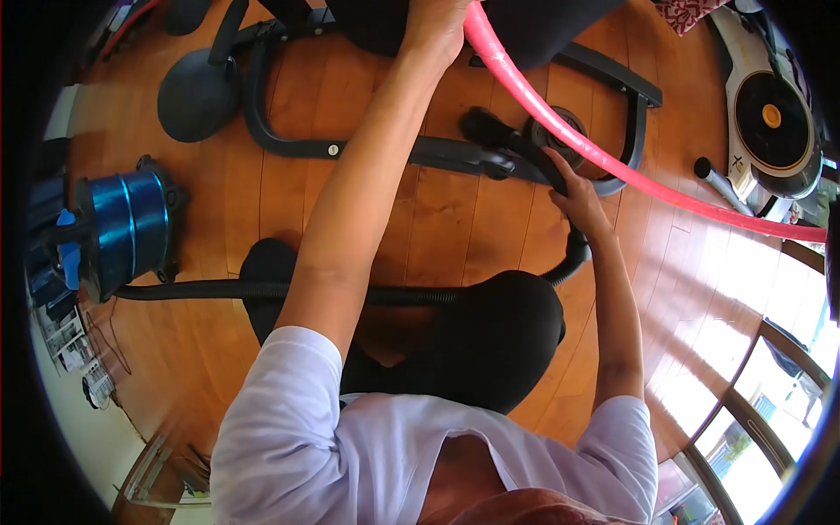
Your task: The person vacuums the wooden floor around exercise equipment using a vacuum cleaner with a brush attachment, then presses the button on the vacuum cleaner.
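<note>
My left hand (439,28) reaches to the top edge of the view, its fingers mostly cut off. It is closed at the raised end of a pink hula hoop (560,125), which curves down to the right. My right hand (577,199) is wrapped around the black handle of a vacuum brush (490,128). The brush head points left, over the bar of a black exercise machine frame (337,147). From below the right hand, the black vacuum hose (201,290) bends down and runs left past my legs.
A blue vacuum canister (131,226) stands at the left on the wooden floor (420,219). A round black weight plate (569,122) lies inside the machine frame. At the upper right is a white-and-black exercise machine (774,122). Glass doors (779,376) border the lower right.
</note>
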Tool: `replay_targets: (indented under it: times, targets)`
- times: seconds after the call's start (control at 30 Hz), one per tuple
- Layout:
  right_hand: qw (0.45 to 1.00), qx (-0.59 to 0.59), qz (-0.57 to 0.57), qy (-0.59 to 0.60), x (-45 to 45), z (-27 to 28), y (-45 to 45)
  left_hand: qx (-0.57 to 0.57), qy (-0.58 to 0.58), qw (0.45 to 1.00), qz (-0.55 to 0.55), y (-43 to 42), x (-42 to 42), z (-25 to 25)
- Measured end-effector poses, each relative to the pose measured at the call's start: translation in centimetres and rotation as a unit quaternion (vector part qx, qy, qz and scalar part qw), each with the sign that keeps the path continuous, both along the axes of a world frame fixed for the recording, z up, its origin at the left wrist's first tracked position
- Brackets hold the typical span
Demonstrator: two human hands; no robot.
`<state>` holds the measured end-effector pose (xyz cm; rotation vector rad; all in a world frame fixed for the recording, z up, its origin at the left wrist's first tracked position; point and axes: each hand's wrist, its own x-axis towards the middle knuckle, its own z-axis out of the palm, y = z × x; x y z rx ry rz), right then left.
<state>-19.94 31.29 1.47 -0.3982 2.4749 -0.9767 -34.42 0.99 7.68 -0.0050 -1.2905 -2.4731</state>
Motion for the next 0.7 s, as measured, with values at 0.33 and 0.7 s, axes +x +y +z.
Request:
replay_targets:
  times: [0.33, 0.7]
  targets:
    - [0.997, -0.007, -0.044, -0.065, -0.4, 0.6, 2.0, 0.000, 0.010, 1.000, -0.016, -0.7, 0.7, 0.9]
    - [0.994, 0.059, 0.062, 0.066, -3.6, -2.3, -5.2, 0.006, 0.010, 1.000, -0.012, -0.7, 1.0, 0.5]
